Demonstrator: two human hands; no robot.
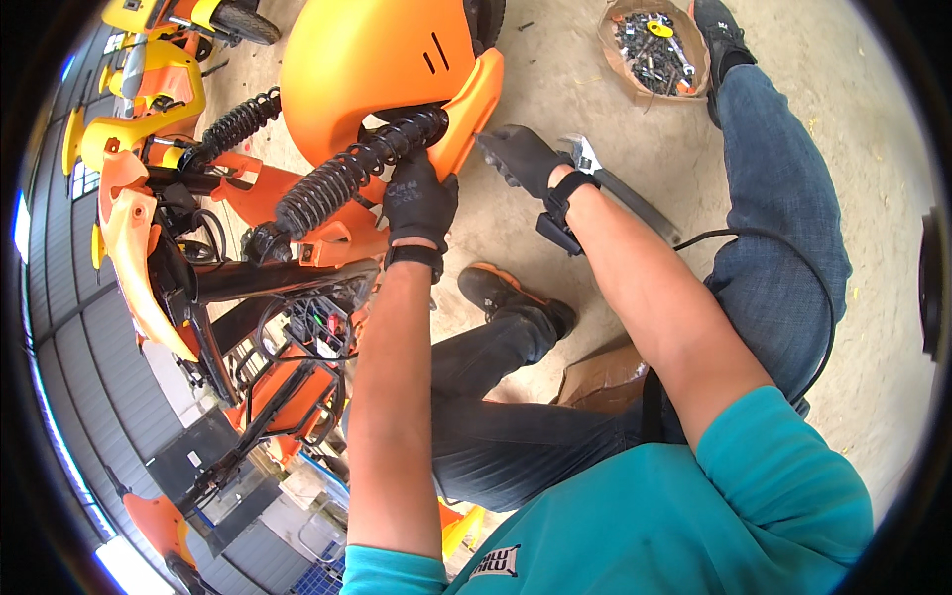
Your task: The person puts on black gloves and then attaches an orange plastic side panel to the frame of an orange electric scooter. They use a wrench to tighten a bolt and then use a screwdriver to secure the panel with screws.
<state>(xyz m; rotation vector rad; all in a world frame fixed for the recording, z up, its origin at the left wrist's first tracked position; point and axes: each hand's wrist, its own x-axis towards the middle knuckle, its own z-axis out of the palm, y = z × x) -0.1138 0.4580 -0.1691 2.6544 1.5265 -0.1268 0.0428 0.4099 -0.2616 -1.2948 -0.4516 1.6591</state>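
Observation:
My left hand (418, 201), in a black glove, reaches up beside the black coil-spring shock absorber (359, 164) and against the lower end of the orange arm (474, 109) next to the orange wheel cover (382, 64). Its fingertips are hidden behind these parts. Just right of the arm, my gloved right hand (521, 159) is closed, fingers curled toward the arm's edge. Whatever sits in its fingers is too small to make out. An adjustable wrench (635, 198) lies on the floor beside my right wrist, partly covered by it.
A bag (607, 50) of loose bolts and tools, including a wrench, stands at the far right near my shoe (722, 35). Orange scooter frames (149, 238) with cables crowd the left side. A brown package (605, 377) lies between my legs. A black cable (793, 263) crosses my right leg.

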